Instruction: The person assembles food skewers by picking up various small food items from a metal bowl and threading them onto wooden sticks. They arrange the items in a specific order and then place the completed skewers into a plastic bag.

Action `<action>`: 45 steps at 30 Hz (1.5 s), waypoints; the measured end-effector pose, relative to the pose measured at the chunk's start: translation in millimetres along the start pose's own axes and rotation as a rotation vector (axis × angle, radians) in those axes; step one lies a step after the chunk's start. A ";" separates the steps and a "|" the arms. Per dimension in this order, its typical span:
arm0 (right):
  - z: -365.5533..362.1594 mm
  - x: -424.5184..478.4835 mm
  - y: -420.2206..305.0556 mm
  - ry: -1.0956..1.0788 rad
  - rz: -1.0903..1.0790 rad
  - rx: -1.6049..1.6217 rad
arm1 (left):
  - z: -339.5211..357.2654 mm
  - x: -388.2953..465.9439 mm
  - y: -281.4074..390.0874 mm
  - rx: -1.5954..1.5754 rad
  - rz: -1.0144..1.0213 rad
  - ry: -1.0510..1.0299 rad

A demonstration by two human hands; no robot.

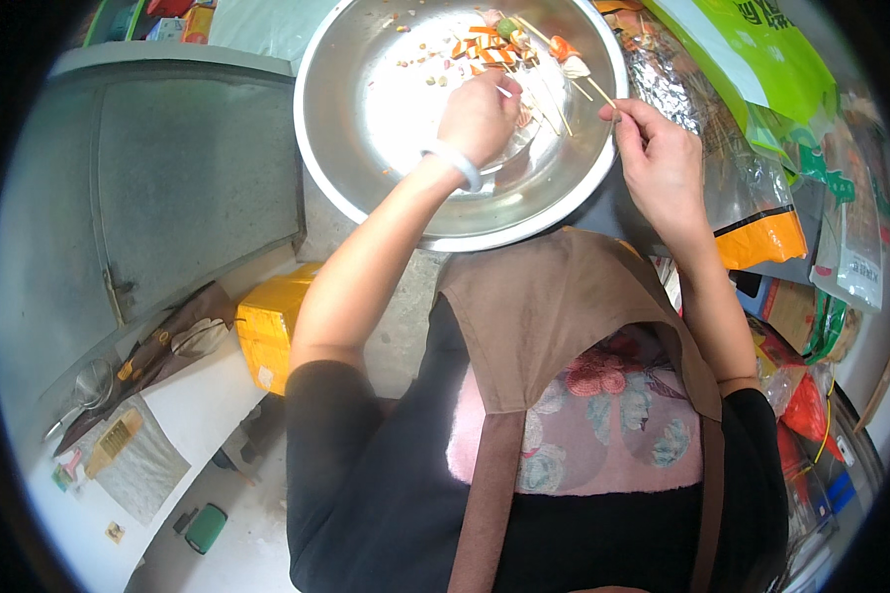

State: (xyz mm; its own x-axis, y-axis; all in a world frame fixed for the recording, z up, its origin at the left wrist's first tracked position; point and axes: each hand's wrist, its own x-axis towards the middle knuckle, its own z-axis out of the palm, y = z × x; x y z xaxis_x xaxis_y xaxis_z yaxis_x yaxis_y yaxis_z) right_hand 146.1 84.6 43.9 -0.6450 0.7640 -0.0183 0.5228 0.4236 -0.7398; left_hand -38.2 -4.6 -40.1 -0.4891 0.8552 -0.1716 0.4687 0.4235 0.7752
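My right hand [660, 159] pinches the lower end of a thin wooden skewer [602, 93] at the right rim of a large metal basin [356, 196]. Threaded on that skewer are an orange-and-white piece [562, 49] and a whitish piece [575, 67]. Inside the basin, my left hand [482, 115] is lowered beside a heap of orange-and-white food pieces [489, 52]; its fingertips are partly hidden, so its hold is unclear. Several bare skewer ends [552, 96] stick out of the heap. A greenish ball [505, 28] sits at its top, and small crumbs [432, 80] are scattered leftward.
Right of the basin lie clear bags of skewers [667, 81] and a bright green bag [756, 67]. A yellow-taped box [263, 330] stands at lower left. Beyond it, a shelf holds a mesh strainer [93, 382] and a brush [115, 441]. A grey cabinet [200, 156] flanks the basin.
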 end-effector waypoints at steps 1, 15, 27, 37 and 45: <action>-1.3 0.1 0.7 0.006 0.001 0.004 | 2.4 1.9 0.9 0.215 0.074 -0.038; 0.9 -14.6 3.6 -0.107 0.005 0.086 | -39.9 -9.1 -5.7 -1.292 -0.331 -0.073; 15.3 -17.5 -10.5 -0.192 -0.158 0.006 | -35.9 -22.6 1.1 -1.802 -0.261 0.201; 18.3 -18.8 -15.6 -0.164 -0.148 -0.008 | -17.7 -37.1 35.2 -1.514 -0.213 0.167; 21.4 -14.3 -14.3 -0.181 -0.042 0.135 | -17.9 -43.2 44.2 -1.530 -0.167 0.072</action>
State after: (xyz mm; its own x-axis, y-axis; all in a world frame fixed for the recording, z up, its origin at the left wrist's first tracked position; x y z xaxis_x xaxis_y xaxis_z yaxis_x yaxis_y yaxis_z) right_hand 135.9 57.2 40.3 -0.7604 0.6422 -0.0973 0.4220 0.3746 -0.8256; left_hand -9.6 -28.2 12.5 -0.5122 0.7957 -0.3233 -0.7495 -0.2303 0.6206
